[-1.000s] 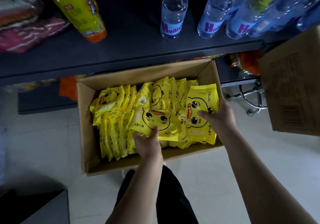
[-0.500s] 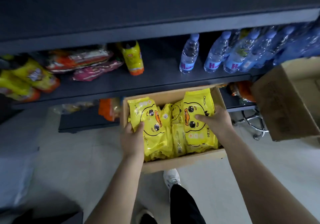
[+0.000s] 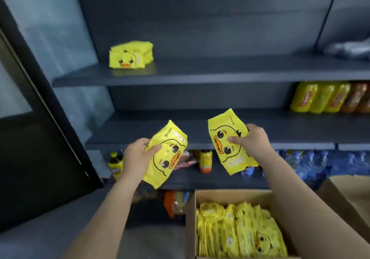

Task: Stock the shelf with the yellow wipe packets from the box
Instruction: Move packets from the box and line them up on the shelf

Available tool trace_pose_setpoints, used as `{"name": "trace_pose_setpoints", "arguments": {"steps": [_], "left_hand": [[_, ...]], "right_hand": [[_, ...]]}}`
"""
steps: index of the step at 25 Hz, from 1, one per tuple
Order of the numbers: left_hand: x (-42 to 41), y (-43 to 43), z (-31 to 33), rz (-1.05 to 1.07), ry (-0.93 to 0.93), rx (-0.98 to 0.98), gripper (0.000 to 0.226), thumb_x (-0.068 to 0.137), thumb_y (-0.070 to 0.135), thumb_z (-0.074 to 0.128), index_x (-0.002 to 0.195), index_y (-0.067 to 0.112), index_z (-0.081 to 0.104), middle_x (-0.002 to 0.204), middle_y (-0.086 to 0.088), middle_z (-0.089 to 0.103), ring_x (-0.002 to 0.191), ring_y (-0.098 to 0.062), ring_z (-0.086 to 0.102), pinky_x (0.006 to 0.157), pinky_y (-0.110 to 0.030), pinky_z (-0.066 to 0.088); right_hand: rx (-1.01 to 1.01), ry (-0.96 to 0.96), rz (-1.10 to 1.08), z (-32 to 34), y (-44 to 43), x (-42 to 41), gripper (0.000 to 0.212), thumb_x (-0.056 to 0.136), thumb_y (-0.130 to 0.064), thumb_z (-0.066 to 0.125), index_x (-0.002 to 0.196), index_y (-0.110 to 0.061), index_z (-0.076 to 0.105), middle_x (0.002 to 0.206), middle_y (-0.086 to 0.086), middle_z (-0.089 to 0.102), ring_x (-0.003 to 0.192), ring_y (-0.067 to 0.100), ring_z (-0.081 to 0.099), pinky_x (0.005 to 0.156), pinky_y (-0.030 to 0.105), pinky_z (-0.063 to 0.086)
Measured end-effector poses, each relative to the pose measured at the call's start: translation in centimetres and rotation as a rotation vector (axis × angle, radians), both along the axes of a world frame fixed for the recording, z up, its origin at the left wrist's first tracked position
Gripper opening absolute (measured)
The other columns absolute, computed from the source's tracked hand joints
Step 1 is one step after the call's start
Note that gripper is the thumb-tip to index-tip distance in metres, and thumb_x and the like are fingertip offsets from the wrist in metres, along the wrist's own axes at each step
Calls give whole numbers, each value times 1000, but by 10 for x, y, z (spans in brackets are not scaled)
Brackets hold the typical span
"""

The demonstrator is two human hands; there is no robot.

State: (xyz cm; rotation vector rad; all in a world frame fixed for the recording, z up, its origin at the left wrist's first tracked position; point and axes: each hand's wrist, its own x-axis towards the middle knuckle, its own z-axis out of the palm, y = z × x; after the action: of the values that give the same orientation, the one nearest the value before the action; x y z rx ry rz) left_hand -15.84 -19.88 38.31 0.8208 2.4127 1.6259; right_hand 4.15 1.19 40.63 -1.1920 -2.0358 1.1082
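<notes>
A person is holding up two yellow wipe packets, one in each hand, in front of a dark blue shelving unit. The left hand (image 3: 138,156) is gripping the left packet (image 3: 166,156) by its near long edge, thumb lying on the printed duck face and fingers curling behind; the packet is tilting up and away to the right of that hand. The right hand (image 3: 251,138) is pinching the right packet (image 3: 228,142) with its thumb on the duck face and fingers wrapping the far edge; this packet is lying to the left of that hand, leaning slightly left at the top. The two packets are sitting apart, with a gap between them, both hanging in the air in front of the middle shelf (image 3: 140,130). Below the right forearm, the open cardboard box (image 3: 190,224) is standing on the floor, filled with more boxed packets (image 3: 236,232) packed on edge. Well above the left hand, a shelved stack (image 3: 131,55) of the same packets is sitting at the left end of the upper shelf (image 3: 220,68). Beyond the right hand, yellow bottles (image 3: 320,98) are lining the middle shelf's right end.
</notes>
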Motion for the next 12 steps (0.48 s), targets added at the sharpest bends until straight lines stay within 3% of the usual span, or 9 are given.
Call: {"name": "trace_pose_setpoints", "arguments": {"steps": [5,9,12], "left_hand": [[-45,-7,94,9,231,-41,20,79,26,71,88,9,67,85,-6,67,85,-24,60,72,-35,43],[-81,6,142,-25,351,-129,14,80,27,71,86,15,66,91,-2,67,91,-16,59,63,-23,39],[-108,25,164,-58,402,-178,29,79,30,72,101,12,67,109,-2,66,108,-16,57,83,-27,42]], "right_hand": [[100,38,100,84,-7,-41,31,72,-22,80,93,-12,59,90,4,67,83,24,65,72,35,53],[144,71,159,118,8,-77,29,72,-21,80,93,-15,60,88,3,68,80,23,65,69,33,51],[150,80,186,134,29,-106,34,70,-22,81,95,-13,59,88,3,68,78,22,66,67,34,53]]}}
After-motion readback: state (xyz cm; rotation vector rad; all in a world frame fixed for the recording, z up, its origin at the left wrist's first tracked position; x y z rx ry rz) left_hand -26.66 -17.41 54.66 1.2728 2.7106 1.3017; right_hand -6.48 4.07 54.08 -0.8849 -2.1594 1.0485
